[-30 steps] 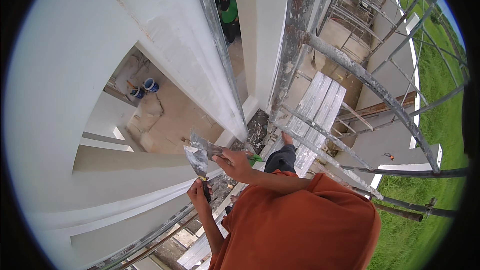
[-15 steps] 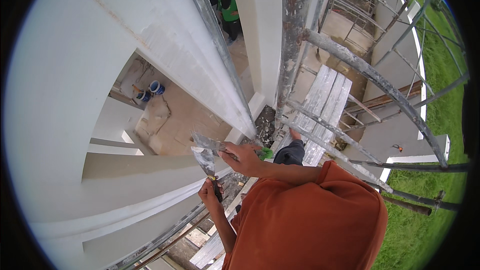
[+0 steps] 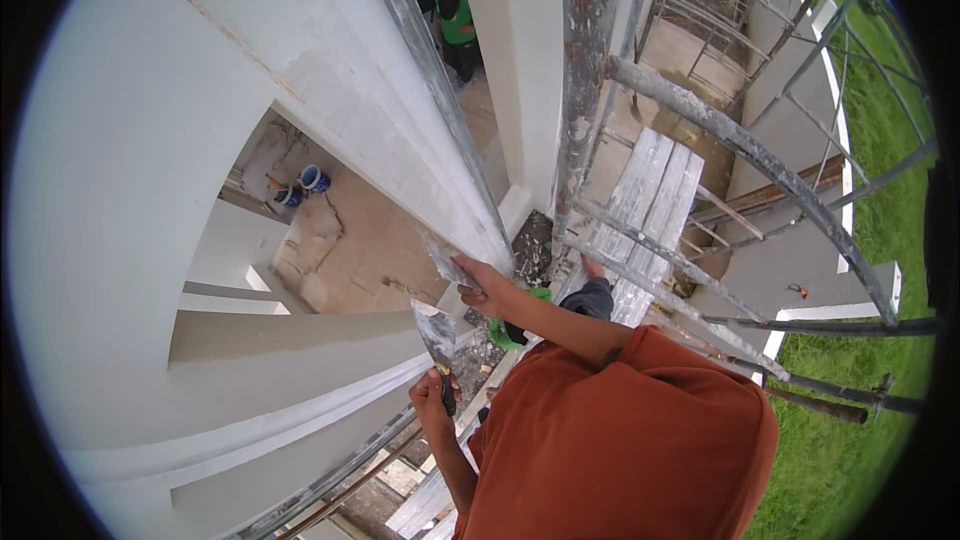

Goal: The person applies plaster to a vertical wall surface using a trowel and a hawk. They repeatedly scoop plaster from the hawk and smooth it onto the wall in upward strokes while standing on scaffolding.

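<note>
White plaster covers the big curved wall [image 3: 150, 140] at left, seen from high up on scaffolding. Left hand [image 3: 432, 395] has fingers wrapped tight round the dark handle of a putty knife [image 3: 437, 332], blade up & smeared w/ grey-white filler. Right hand [image 3: 485, 285] sits just above it, fingers curled & pressed on a second scraper [image 3: 445, 262], its flat blade laid vs. the edge of the white pilaster [image 3: 400, 130]. The 2 blades are near each other, not touching as far as I can tell. Both forearms come up from an orange shirt [image 3: 620, 440] filling the lower frame.

Containers: far below on the tan floor [image 3: 370, 260], 2 small buckets, one blue bucket [image 3: 313, 178] w/ white inside, prob. plaster or paint, and a darker bucket [image 3: 287, 196] just beside it; contents too small to make out. A green tub-like thing [image 3: 505, 335] shows partly behind the right forearm, contents hidden.

Rusty, plaster-spattered scaffold pipes [image 3: 720, 135] cross at right, w/ whitewashed planks [image 3: 650, 200] under them. Grass [image 3: 880, 190] beyond at far right. At top, a person in a green vest [image 3: 458, 25] stands on the ground, well apart from the hands.
</note>
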`<state>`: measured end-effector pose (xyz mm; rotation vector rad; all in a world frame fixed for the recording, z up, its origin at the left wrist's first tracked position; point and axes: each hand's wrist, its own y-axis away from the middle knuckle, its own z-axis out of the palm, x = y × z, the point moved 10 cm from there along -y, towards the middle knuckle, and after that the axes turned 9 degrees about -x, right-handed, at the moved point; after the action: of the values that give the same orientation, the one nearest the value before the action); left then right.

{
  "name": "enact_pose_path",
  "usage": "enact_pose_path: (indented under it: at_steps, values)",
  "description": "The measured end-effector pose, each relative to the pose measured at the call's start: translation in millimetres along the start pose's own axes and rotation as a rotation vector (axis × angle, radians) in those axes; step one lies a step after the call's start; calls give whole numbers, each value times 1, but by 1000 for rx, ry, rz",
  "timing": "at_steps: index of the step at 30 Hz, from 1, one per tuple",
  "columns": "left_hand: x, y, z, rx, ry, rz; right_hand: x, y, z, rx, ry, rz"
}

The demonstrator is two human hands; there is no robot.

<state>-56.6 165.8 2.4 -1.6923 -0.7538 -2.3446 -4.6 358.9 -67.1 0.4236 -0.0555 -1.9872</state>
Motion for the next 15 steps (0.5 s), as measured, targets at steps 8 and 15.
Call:
enact_pose_path:
  at_steps: [8,15]
  values:
    - [-17,-8,21,19,160,-148,36,15,33,-263,123,307]
    - [22,-11,-30,163,89,7,-36,55,6,-168,940,285]
